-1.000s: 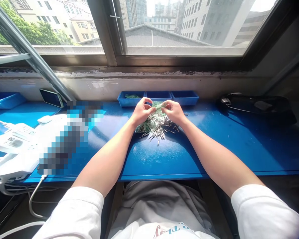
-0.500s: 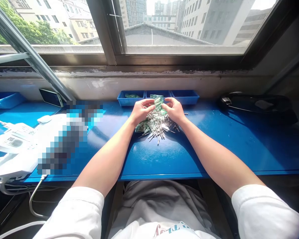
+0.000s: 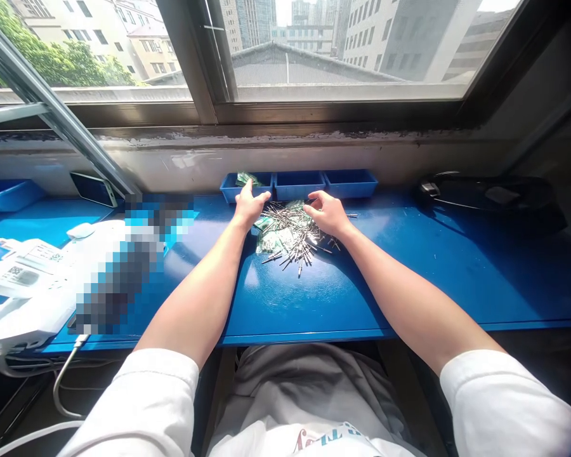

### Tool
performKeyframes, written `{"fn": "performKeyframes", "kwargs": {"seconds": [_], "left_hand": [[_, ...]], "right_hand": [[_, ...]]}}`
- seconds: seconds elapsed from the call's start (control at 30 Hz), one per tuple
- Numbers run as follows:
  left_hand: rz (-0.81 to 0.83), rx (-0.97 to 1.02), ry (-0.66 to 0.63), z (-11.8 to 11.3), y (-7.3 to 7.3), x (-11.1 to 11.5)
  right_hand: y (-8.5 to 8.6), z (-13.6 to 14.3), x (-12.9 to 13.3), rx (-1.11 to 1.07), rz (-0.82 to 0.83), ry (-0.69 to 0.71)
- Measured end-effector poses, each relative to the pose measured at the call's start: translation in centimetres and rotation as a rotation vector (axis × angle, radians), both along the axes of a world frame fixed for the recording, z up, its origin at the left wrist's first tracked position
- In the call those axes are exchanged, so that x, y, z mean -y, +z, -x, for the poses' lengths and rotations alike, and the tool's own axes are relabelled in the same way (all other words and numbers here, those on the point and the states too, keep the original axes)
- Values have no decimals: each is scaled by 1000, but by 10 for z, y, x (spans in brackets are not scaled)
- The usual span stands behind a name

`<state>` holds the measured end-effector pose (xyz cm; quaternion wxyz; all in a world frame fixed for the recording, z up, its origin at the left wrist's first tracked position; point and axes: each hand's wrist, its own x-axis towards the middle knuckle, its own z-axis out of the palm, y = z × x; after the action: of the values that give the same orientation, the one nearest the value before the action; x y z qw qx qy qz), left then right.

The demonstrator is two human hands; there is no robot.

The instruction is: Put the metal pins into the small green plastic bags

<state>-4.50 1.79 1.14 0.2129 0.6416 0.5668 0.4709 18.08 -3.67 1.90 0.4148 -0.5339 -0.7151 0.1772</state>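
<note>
My left hand (image 3: 251,205) is at the front of the left blue bin (image 3: 226,188), its thumb and index finger spread apart. A green clear packet (image 3: 247,179) shows in that bin, just beyond the index fingertip. My right hand (image 3: 329,214) hovers at the right side of a loose pile of thin metal pins (image 3: 299,244), thumb and index finger bent with a gap between them. I see nothing held there. More green packets (image 3: 272,241) lie among the pins at the left of the pile, partly covered.
The middle bin (image 3: 299,186) and right bin (image 3: 351,184) stand in the same row against the wall. A phone (image 3: 94,190) leans at the back left, near white chargers and cables (image 3: 26,273). A black bag (image 3: 497,197) lies at the right on the blue table (image 3: 447,273).
A green packet, earlier between both hands over the pile, is no longer there. My left hand has moved left to the left bin and spread its fingers. My right hand stays by the pile.
</note>
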Motion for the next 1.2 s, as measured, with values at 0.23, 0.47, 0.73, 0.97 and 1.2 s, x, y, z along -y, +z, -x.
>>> {"fn": "performKeyframes", "kwargs": {"seconds": [0.23, 0.47, 0.73, 0.97, 1.2], "left_hand": [[138, -188, 166, -12, 12, 13], [102, -274, 251, -18, 13, 20], [111, -299, 265, -11, 11, 16], [123, -369, 175, -7, 7, 14], [-7, -327, 295, -6, 15, 21]], "right_hand": [[-2, -1, 0, 55, -9, 26], [-5, 0, -2, 135, -39, 50], [-3, 1, 1, 215, -17, 100], [-2, 1, 3, 239, -10, 128], [6, 1, 10, 208, -93, 282]]}}
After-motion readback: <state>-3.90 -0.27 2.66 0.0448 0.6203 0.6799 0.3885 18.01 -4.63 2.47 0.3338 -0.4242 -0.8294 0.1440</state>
